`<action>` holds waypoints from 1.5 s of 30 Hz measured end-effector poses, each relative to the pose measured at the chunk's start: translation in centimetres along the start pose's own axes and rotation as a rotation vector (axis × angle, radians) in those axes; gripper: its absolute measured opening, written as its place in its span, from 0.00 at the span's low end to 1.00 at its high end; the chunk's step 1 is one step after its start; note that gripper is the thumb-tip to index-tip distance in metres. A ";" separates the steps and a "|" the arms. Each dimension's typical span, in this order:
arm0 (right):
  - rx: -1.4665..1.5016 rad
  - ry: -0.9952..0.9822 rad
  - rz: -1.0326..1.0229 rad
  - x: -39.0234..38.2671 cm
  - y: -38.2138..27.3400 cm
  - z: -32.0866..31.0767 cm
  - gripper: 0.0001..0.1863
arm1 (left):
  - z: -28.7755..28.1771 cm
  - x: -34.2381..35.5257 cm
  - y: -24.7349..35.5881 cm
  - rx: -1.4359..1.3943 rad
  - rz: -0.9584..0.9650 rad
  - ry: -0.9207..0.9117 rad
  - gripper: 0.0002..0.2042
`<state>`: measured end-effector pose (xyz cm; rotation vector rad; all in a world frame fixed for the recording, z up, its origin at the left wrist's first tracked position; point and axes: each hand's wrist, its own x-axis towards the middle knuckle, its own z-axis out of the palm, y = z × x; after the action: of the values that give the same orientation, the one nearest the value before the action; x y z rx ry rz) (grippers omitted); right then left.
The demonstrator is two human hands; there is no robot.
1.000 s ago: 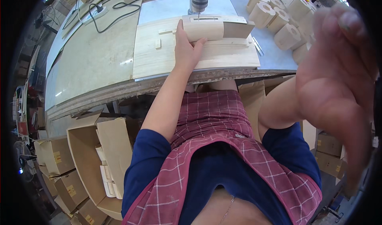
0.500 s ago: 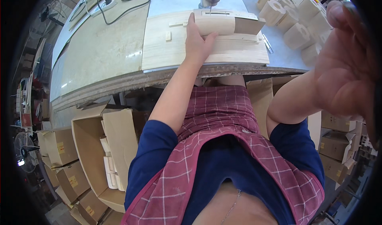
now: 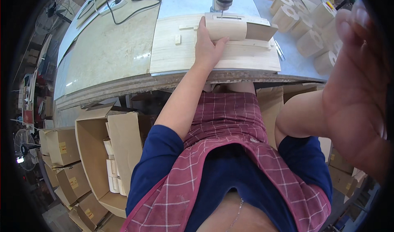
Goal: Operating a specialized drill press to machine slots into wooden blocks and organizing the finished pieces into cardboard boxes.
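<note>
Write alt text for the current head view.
Left hand holds a pale wooden piece beneath a drill, over a wooden board; right hand is raised close to the camera. Hollow wooden blocks sit at right.

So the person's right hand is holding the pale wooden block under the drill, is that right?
Not quite: the head view shows it's the left hand holding the pale wooden block under the drill. The right hand is raised, off to the right, close to the camera.
</note>
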<state>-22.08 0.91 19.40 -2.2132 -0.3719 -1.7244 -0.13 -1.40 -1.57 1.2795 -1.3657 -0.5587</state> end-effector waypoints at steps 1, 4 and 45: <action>-0.004 0.002 -0.004 0.3 0.1 0.3 0.44 | 0.1 0.2 0.2 -0.001 0.008 0.007 0.44; -0.005 0.004 -0.016 1.1 0.5 1.8 0.44 | 0.1 -0.3 0.8 -0.005 0.017 0.018 0.44; -0.962 -0.231 0.919 -16.3 8.4 -4.0 0.25 | -2.0 0.2 2.9 -0.066 -0.255 -0.106 0.43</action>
<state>-26.34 -8.64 3.81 -2.4573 1.4852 -1.1765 0.67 -0.05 1.58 1.3953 -1.2663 -0.8506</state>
